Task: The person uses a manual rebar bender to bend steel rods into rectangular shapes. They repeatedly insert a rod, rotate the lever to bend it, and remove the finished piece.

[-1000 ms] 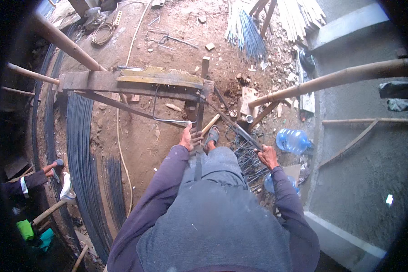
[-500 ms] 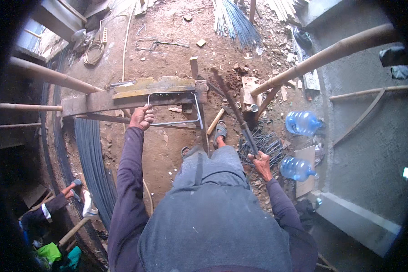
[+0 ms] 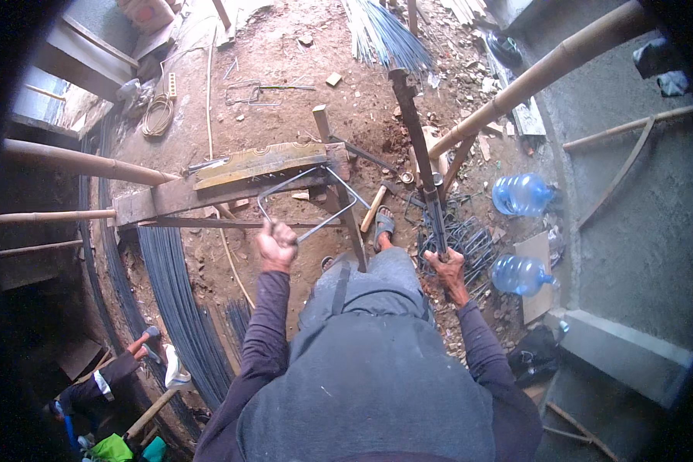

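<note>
Looks like smooth, faintly shiny metal in the bent grey rod with squared corners (image 3: 348, 187), and matt, darkened, rougher metal in the long brown-black bar tool (image 3: 422, 158). Shows coarse, worn wood in the brown plank bench (image 3: 165, 200), with streaked grain on the yellow-brown scalloped board (image 3: 258, 167); reads as glossy, see-through plastic in the round-bodied blue jugs (image 3: 520, 195), and as matt cloth in the dark-grey shirt (image 3: 362, 377).

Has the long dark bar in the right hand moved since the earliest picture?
Yes: the far end of the long dark bar has swung forward and right, away from the right end of the wooden beam.
</note>
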Motion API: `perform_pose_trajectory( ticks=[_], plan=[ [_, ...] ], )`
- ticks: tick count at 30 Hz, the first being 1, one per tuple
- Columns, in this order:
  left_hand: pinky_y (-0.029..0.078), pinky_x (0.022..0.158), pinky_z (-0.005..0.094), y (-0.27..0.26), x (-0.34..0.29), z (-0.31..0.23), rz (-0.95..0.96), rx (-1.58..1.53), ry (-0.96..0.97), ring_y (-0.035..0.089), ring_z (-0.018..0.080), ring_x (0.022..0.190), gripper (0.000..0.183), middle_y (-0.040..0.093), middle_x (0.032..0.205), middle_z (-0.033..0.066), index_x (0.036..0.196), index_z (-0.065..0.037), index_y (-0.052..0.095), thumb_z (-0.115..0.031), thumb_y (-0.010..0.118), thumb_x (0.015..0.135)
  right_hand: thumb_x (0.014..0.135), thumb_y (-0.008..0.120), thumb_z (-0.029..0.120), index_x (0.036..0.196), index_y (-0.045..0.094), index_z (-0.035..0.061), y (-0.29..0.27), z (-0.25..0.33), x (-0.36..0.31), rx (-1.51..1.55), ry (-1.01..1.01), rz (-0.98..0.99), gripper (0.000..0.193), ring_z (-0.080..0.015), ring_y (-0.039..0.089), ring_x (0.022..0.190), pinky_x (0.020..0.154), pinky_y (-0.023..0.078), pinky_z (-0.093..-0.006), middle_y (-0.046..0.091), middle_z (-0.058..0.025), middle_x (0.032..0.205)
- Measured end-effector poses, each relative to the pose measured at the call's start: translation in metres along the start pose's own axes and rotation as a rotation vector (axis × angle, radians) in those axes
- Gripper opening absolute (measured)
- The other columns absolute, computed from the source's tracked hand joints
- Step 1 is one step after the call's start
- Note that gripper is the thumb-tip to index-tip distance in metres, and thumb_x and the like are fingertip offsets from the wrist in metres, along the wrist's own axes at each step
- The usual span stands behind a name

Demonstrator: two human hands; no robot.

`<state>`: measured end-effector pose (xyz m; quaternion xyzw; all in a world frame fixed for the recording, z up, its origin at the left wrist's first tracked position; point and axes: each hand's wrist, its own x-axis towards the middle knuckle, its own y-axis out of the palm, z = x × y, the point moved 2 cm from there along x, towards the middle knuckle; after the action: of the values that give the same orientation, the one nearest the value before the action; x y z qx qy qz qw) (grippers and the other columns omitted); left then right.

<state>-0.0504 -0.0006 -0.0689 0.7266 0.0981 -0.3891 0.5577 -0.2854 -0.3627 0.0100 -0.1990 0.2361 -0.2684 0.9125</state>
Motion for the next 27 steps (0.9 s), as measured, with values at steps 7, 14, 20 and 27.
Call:
perform_pose_trajectory(
  ticks=[7,14,20,27],
  plan=[
    [0.053,0.08,0.0467,-0.134,0.038,0.101,-0.227,0.582,-0.186,0.066,0.0297,0.086,0.018,0.066,0.087,0.012,0.099,-0.01,0.055,-0.028,0.051,0.1,0.084,0.08,0.03,0.082,0.064,0.0027,0.011,-0.023,-0.01,0.031,0.089,0.112,0.032,-0.0052,0.047,0.06,0.052,0.039,-0.0275,0.057,0.0037,0.066],
    [0.052,0.088,0.0527,-0.133,0.075,0.067,-0.314,0.868,-0.038,0.064,0.034,0.1,0.036,0.058,0.115,0.0226,0.12,0.002,0.047,-0.027,0.053,0.099,0.083,0.08,0.041,0.091,0.07,0.001,0.008,-0.024,-0.008,-0.08,0.07,0.136,0.042,-0.0076,0.052,0.063,0.056,0.046,-0.0309,0.061,0.0001,0.067],
    [0.059,0.059,0.0469,-0.086,0.085,0.021,-0.272,1.063,0.148,0.07,0.0321,0.071,0.032,0.06,0.11,0.021,0.12,-0.003,0.048,-0.024,0.057,0.098,0.083,0.078,0.046,0.094,0.068,-0.0044,0.002,-0.01,0.002,-0.159,-0.009,0.143,0.053,-0.01,0.059,0.068,0.061,0.05,-0.0342,0.071,-0.0069,0.075],
    [0.044,0.099,0.0694,-0.051,0.022,0.107,-0.077,0.492,-0.11,0.06,0.0433,0.116,0.016,0.061,0.11,0.0174,0.113,-0.007,0.051,-0.007,0.055,0.098,0.083,0.079,0.045,0.103,0.068,-0.0024,0.042,-0.006,0.033,0.276,0.093,0.179,0.052,-0.0089,0.058,0.068,0.062,0.05,-0.0313,0.07,-0.0055,0.078]
  ],
)
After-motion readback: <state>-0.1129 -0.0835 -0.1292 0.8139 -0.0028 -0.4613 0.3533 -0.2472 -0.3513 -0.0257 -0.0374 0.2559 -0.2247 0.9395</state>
